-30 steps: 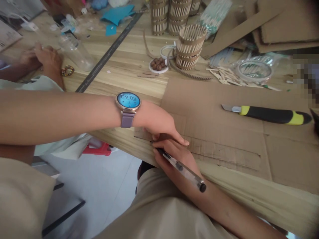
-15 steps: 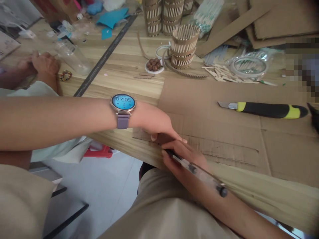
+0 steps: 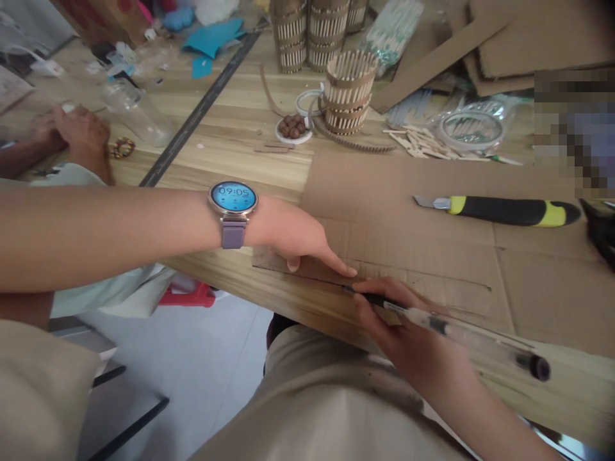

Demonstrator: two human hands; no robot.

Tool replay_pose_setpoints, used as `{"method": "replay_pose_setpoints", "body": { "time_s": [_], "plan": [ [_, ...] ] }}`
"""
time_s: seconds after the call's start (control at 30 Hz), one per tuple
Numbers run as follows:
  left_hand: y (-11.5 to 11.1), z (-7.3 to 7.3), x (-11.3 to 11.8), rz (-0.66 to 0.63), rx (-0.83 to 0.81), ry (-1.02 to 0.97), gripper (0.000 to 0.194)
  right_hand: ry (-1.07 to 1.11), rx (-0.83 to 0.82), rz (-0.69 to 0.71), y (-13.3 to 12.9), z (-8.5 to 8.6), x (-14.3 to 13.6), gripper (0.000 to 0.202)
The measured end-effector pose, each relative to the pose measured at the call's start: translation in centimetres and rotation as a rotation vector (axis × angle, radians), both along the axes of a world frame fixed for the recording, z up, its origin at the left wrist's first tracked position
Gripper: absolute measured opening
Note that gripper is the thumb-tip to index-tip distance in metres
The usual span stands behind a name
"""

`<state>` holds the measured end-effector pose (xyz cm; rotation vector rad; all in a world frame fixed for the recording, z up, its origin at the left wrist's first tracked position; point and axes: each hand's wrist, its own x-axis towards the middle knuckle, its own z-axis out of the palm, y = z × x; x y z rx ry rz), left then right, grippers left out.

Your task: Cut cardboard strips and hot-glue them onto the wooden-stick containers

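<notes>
My right hand [image 3: 403,314] is closed in a pinch around a pen [image 3: 446,326] with a clear barrel and dark grip. Its tip meets the near edge of a cardboard strip [image 3: 269,259], by the wooden table edge. My left hand [image 3: 298,234], wearing a watch, lies over that cardboard with the index finger stretched toward the pen tip and the thumb apart. Its other fingers are hidden. Under and beyond both hands spreads a large cardboard sheet [image 3: 384,192], marked with drawn lines. A utility knife [image 3: 514,210] rests on the sheet, blade out.
Behind the sheet are a stick-and-cardboard cylinder [image 3: 348,93], a dish of brown balls [image 3: 294,128], loose sticks [image 3: 423,146] and a tape roll [image 3: 471,130]. A black ruler [image 3: 202,105] crosses the table at left, near another person's hands [image 3: 84,131] and a clear bottle [image 3: 137,109].
My right hand has slid to the right along the cardboard's near edge, with the pen now tilted lower. My left hand stays at nearly the same place on the cardboard.
</notes>
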<state>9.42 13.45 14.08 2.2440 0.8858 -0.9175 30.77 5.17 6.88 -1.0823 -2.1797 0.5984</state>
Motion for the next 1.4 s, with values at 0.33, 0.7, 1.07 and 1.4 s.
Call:
{"method": "replay_pose_setpoints", "body": {
  "time_s": [0.33,0.7,1.07,1.4],
  "plan": [
    [-0.3,0.2,0.1,-0.010,0.024,-0.038,0.087,0.130,-0.175,0.186,-0.4,-0.6,-4.0,0.011],
    [-0.5,-0.1,0.1,0.001,0.046,-0.013,0.078,0.103,-0.116,0.294,-0.1,-1.5,-5.9,0.019],
    [0.0,-0.1,0.0,0.080,-0.035,-0.039,0.093,0.062,-0.089,0.050,0.0,-0.4,0.1,0.011],
    [0.0,-0.2,-0.1,0.036,0.001,-0.045,0.089,0.031,-0.116,-0.015,0.0,2.1,3.2,0.008]
  ]
}}
